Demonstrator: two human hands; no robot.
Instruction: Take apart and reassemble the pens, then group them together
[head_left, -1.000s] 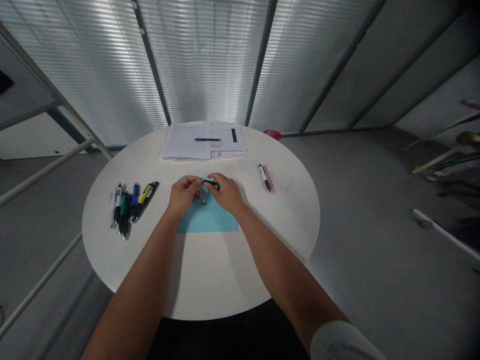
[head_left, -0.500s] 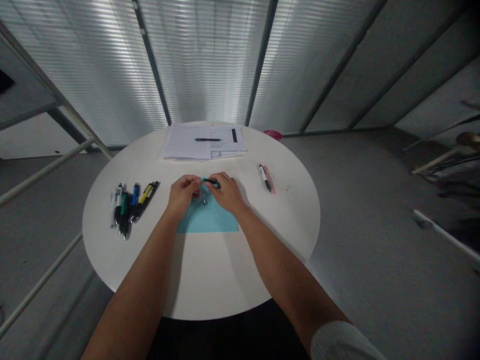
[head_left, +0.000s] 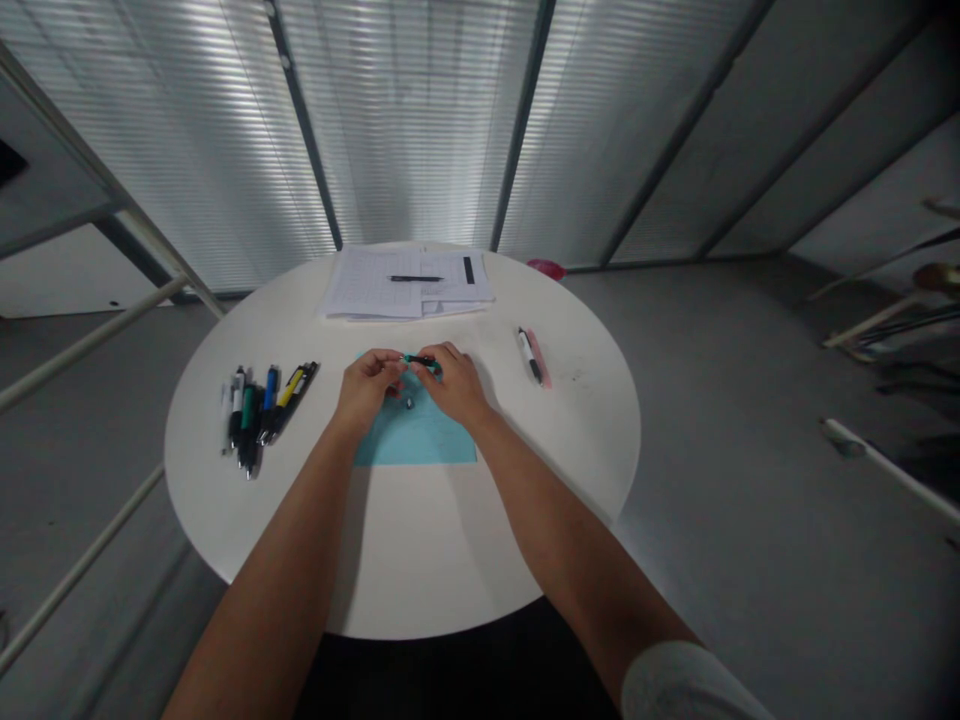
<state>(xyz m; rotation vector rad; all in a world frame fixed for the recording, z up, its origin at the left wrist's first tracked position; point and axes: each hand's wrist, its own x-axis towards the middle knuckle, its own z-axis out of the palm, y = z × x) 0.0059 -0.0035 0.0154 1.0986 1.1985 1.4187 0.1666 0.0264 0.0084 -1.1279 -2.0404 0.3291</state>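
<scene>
Both hands meet over a light blue sheet (head_left: 416,440) on the round table. My right hand (head_left: 457,385) is closed around a green and black pen (head_left: 424,361), which lies roughly level between the hands. At the pen's left, green end, my left hand (head_left: 367,390) pinches with thumb and finger; the fingertips hide exactly what part they grip. A small silvery piece (head_left: 409,404), perhaps a pen tip, rests on the blue sheet just below the hands.
Several pens (head_left: 268,400) lie grouped at the table's left. A white and black pen (head_left: 529,355) sits on a pink strip (head_left: 541,360) to the right. Behind the hands are stacked papers (head_left: 367,285) with a black pen (head_left: 416,279) on top.
</scene>
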